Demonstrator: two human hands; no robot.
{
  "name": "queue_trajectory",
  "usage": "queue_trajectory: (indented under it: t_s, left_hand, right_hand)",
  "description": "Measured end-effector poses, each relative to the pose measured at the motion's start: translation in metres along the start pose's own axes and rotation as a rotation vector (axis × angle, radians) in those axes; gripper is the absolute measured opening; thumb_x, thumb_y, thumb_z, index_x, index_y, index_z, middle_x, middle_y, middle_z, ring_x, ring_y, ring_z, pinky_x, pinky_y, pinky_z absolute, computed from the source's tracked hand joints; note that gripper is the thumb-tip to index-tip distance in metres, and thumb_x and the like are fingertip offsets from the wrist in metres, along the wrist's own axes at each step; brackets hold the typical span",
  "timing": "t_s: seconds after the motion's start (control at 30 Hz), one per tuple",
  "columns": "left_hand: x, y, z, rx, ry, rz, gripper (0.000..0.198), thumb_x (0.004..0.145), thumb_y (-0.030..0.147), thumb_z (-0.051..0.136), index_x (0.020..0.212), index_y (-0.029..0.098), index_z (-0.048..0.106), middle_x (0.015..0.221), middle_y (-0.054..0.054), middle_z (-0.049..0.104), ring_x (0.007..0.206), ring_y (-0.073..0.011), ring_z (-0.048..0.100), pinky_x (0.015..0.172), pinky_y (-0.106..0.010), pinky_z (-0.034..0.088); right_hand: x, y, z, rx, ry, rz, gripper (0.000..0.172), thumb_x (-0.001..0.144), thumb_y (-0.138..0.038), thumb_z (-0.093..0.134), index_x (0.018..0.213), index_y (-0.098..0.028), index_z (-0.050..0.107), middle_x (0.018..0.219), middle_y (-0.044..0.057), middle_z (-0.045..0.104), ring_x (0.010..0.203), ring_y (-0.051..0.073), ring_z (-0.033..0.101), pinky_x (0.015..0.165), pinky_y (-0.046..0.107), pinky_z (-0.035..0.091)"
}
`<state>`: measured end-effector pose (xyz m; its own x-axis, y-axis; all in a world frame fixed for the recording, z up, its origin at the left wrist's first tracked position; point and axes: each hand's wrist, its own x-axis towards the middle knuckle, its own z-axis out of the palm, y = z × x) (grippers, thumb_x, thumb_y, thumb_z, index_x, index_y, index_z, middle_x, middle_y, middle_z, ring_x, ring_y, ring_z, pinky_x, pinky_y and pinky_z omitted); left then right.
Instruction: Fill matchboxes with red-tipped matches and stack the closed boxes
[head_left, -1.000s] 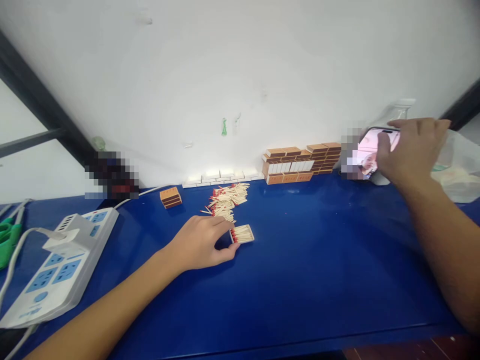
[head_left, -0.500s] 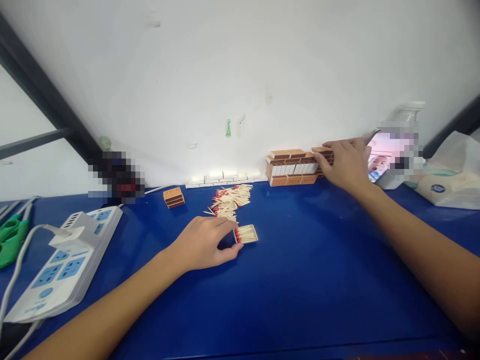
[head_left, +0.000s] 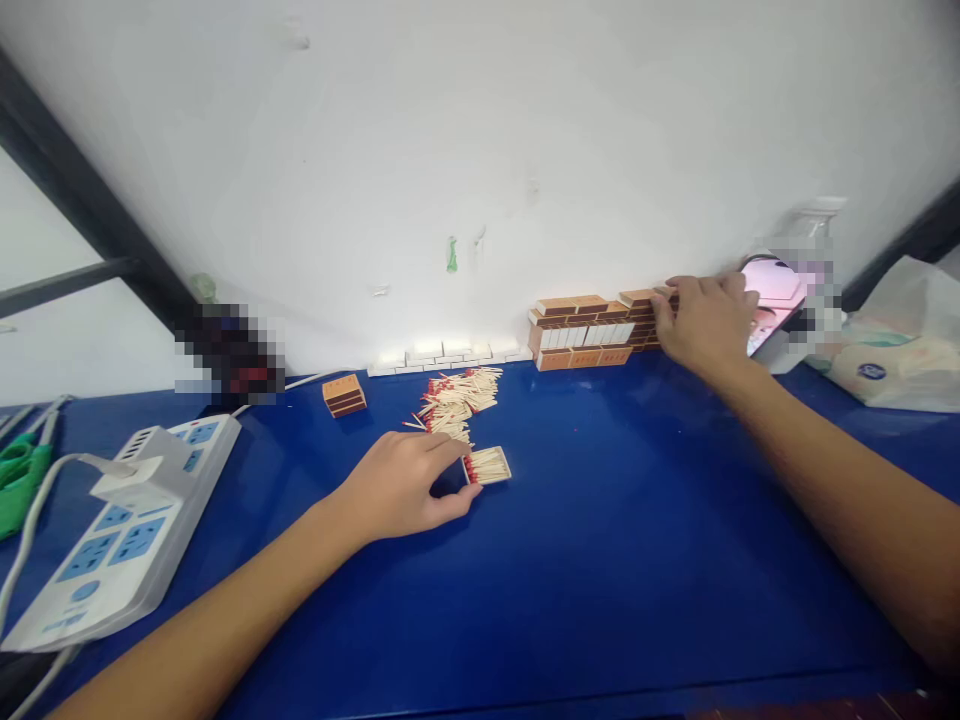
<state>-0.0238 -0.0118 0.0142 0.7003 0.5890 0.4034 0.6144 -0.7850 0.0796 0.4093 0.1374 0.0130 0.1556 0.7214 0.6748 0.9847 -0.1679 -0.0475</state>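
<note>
My left hand (head_left: 405, 485) rests on the blue table (head_left: 600, 560) with thumb and fingers pinching the end of a small open tray of red-tipped matches (head_left: 487, 466). Behind it lies a loose pile of matches (head_left: 456, 396). My right hand (head_left: 703, 320) reaches to the back right, fingers curled over the right end of a stack of brown matchbox sleeves (head_left: 592, 328) against the wall. Whether it has lifted a sleeve is hidden by the fingers.
A row of white inner trays (head_left: 446, 355) lines the wall. A single brown matchbox (head_left: 343, 394) sits left of the pile. A white power strip (head_left: 120, 520) and green scissors (head_left: 19, 475) lie at far left. A phone (head_left: 776, 305) and a tissue pack (head_left: 889, 350) are at the right.
My right hand left the phone and moved left to the stack of matchbox sleeves, where it now grips the right end. My left hand stayed on the match tray.
</note>
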Motion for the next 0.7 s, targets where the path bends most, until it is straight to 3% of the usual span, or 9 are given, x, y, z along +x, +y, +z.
queue_trajectory:
  t_s: [0.2,0.37,0.7]
  left_hand:
    - [-0.001,0.0002,0.0001,0.007,0.002,0.004,0.025,0.094,0.04,0.062,0.103,0.018,0.072,0.071,0.001,0.067,0.059,-0.0145,0.061,0.056,-0.029,0.044]
    - [0.0002,-0.0001,-0.0001,0.008,0.0,-0.001,0.025,0.095,0.039,0.062,0.102,0.018,0.072,0.072,0.001,0.067,0.06,-0.0147,0.062,0.057,-0.029,0.045]
    - [-0.0001,-0.0001,0.0,0.005,0.019,0.013,0.024,0.094,0.039,0.062,0.102,0.018,0.072,0.072,0.001,0.068,0.06,-0.0143,0.062,0.057,-0.029,0.045]
  right_hand:
    - [0.0013,0.0053,0.0031,0.002,0.019,0.018,0.055,0.106,-0.047,0.031,0.134,-0.013,0.064,0.129,0.026,0.064,0.117,0.036,0.042,0.089,0.044,0.03]
    - [0.0039,0.0059,0.0038,-0.038,-0.025,-0.031,0.049,0.106,-0.039,0.032,0.123,-0.005,0.064,0.114,0.026,0.068,0.103,0.032,0.048,0.092,0.042,0.029]
    - [0.0016,0.0101,-0.0005,0.136,-0.025,-0.053,0.036,0.105,-0.031,0.04,0.124,-0.009,0.061,0.114,0.025,0.06,0.095,0.027,0.045,0.081,0.037,0.031]
